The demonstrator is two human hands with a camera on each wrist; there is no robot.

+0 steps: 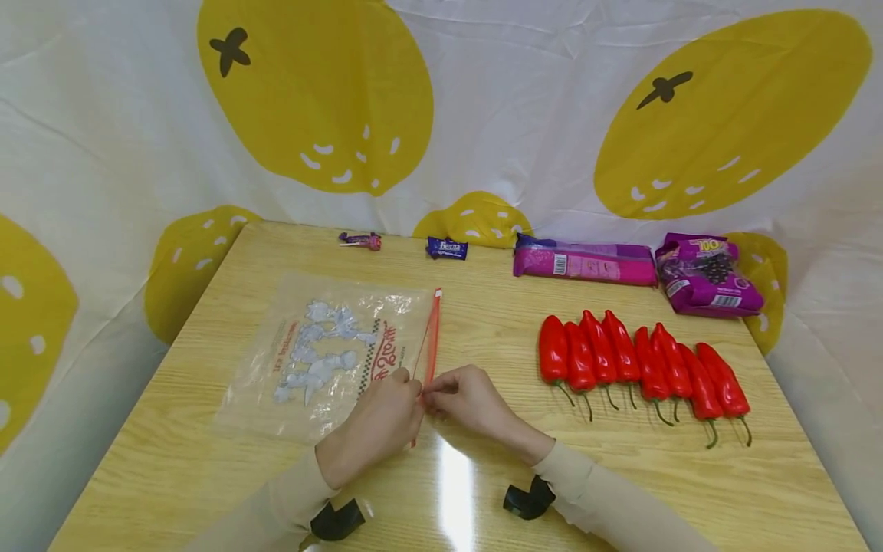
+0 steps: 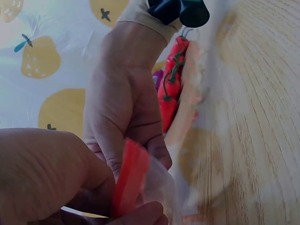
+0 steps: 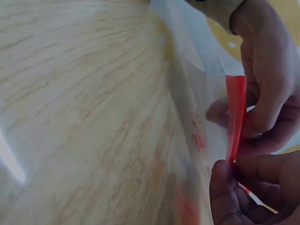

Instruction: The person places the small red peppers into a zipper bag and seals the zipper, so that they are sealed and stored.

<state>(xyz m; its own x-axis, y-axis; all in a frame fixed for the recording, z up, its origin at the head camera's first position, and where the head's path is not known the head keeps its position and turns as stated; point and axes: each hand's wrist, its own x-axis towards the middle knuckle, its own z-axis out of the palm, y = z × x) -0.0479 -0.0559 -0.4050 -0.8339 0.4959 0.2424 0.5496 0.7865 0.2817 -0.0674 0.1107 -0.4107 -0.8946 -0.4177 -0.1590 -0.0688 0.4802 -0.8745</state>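
Observation:
A clear zip bag (image 1: 262, 414) with red print lies flat on the table, its red zip edge (image 1: 431, 337) facing right. White paper-like cutouts or a pale print (image 1: 320, 353) show in its middle; which of the two I cannot tell. Near the lower end of the zip, my left hand (image 1: 386, 410) pinches the red strip (image 2: 131, 180), thumb and fingers curled round it. Right beside it, my right hand (image 1: 472, 399) pinches the same red edge between thumb and forefinger. In the right wrist view both hands meet along the red strip (image 3: 236, 112).
Several red peppers (image 1: 651, 372) with green stems lie in a row at right. Behind them are a purple bag (image 1: 710, 276) and a long pink-purple packet (image 1: 586, 261). A blue-wrapped sweet (image 1: 447, 248) and a small purple-wrapped sweet (image 1: 360, 241) lie along the back edge, before a lemon-print cloth (image 1: 510, 92).

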